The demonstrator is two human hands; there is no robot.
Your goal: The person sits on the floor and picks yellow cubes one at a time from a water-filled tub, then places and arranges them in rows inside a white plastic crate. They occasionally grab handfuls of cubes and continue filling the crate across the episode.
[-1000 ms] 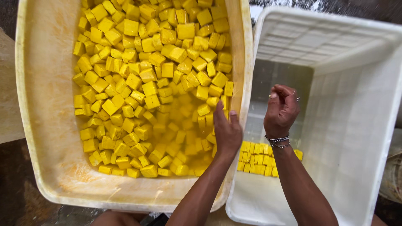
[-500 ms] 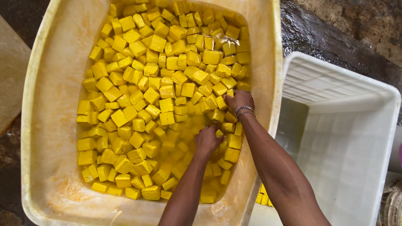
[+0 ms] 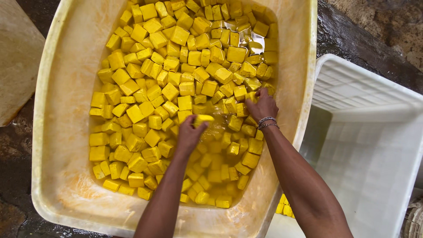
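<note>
A big cream plastic tub [image 3: 61, 132], smooth and stained yellow, fills the left and middle of the frame. It holds yellowish liquid and far too many small yellow cubes [image 3: 176, 70] to count, wet and glossy, blocky with slightly rounded corners, heaped thickest toward the upper middle. The left hand [image 3: 189, 134], at frame centre, pinches one cube [image 3: 203, 119] just above the liquid. The right hand [image 3: 263, 105], two thin metal bracelets [image 3: 267, 122] on its wrist, presses into the pile to the right; whether it grips anything cannot be told. At right stands one white ribbed crate [image 3: 374, 145], with a few cubes at its lower left.
</note>
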